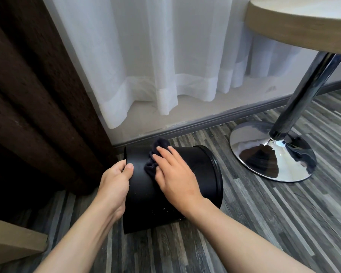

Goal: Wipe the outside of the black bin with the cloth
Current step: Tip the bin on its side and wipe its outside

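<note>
The black bin point(197, 166) lies on its side on the striped wood floor, its open rim facing left and its base to the right. My left hand point(114, 184) grips that rim, thumb on the outside wall. My right hand point(175, 176) lies flat on top of the bin, pressing a dark cloth point(156, 154) against the outer wall. The cloth is bunched under my fingers, and part of it sticks out beyond them toward the wall. Small pale specks show on the bin's lower side.
A round table's chrome foot point(272, 154) and slanted pole point(303, 91) stand just right of the bin. A dark brown curtain point(28, 95) hangs at left and a sheer white curtain point(165, 66) behind. A grey skirting board point(205, 121) runs along the wall.
</note>
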